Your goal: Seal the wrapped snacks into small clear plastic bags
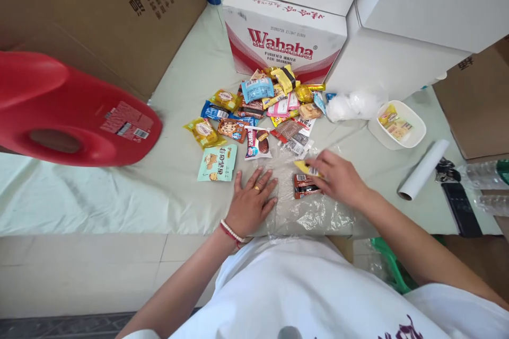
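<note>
My left hand (253, 200) lies flat with fingers spread on the left edge of a clear plastic sheet (314, 214) spread on the pale green tablecloth. My right hand (339, 177) reaches over the sheet, its fingers pinched on a small yellow snack packet (307, 169). Just below that packet a dark brown snack packet (304, 186) lies on the sheet. A pile of several wrapped snacks (262, 106) sits just beyond both hands.
A red jug (71, 111) lies at left. A Wahaha water carton (284, 37) stands behind the pile, with white boxes beside it. A white bowl (415, 140) holding snacks, a white roll (423, 169), crumpled plastic (353, 105) and water bottles (487, 175) are at right.
</note>
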A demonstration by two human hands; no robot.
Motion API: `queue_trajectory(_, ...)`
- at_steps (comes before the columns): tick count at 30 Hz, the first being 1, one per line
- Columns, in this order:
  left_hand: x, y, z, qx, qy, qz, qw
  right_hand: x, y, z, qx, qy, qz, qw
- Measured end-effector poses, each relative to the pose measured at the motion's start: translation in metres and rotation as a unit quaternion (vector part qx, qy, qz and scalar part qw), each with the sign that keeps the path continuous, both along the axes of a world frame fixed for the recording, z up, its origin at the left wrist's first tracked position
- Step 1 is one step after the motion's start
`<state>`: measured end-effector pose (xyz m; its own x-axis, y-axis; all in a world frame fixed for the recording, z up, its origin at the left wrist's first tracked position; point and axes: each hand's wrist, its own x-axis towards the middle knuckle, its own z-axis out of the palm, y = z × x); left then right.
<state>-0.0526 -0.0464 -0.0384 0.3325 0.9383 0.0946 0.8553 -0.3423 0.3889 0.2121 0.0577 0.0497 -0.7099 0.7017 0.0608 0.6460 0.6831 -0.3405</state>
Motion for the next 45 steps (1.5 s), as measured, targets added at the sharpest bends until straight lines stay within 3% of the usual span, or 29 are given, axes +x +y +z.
queue_trajectory(2,0.001,-0.002,0.0,0.015,0.005,0.0,1.0,0.014,-0.023,-0.013,-0.01,-0.06,0.036,0.998)
queue_trajectory(5,0.002,-0.006,0.0,0.032,0.014,-0.012,0.999,0.021,-0.035,-0.023,-0.051,-0.062,0.063,0.995)
queue_trajectory(12,0.002,-0.022,0.011,0.043,0.03,0.012,0.999,0.008,-0.024,-0.013,-0.09,-0.124,0.041,0.987)
queue_trajectory(15,-0.002,-0.035,0.02,0.041,0.017,-0.096,0.994,0.016,-0.031,-0.004,-0.066,-0.099,0.028,0.992)
queue_trajectory(18,-0.006,-0.045,0.02,-0.011,0.005,-0.226,0.974,0.046,-0.049,0.0,-0.064,-0.024,0.042,0.997)
queue_trajectory(21,-0.006,-0.049,0.011,-0.025,0.0,-0.237,0.971,0.082,-0.077,-0.014,-0.095,-0.003,0.073,0.993)
queue_trajectory(25,-0.001,-0.046,0.001,-0.033,-0.061,-0.17,0.983,0.108,-0.104,-0.051,-0.098,0.031,0.033,0.994)
queue_trajectory(27,0.003,-0.042,0.003,-0.055,-0.111,-0.12,0.985,0.11,-0.102,-0.059,-0.114,0.077,0.022,0.99)
queue_trajectory(29,0.005,-0.037,0.007,-0.067,-0.162,-0.063,0.983,0.107,-0.09,-0.053,-0.135,0.11,0.024,0.984)
queue_trajectory(32,0.008,-0.026,0.015,-0.053,-0.217,0.018,0.974,0.098,-0.063,-0.027,-0.137,0.109,0.025,0.984)
queue_trajectory(36,0.009,-0.009,0.018,-0.006,-0.22,0.094,0.971,0.086,-0.026,-0.001,-0.121,0.085,0.039,0.988)
queue_trajectory(42,0.013,0.008,-0.001,0.026,-0.145,0.252,0.956,0.073,0.015,-0.019,-0.142,-0.003,0.003,0.99)
queue_trajectory(45,0.019,0.013,-0.004,0.094,-0.11,0.317,0.937,0.06,0.03,-0.023,-0.096,-0.076,-0.05,0.991)
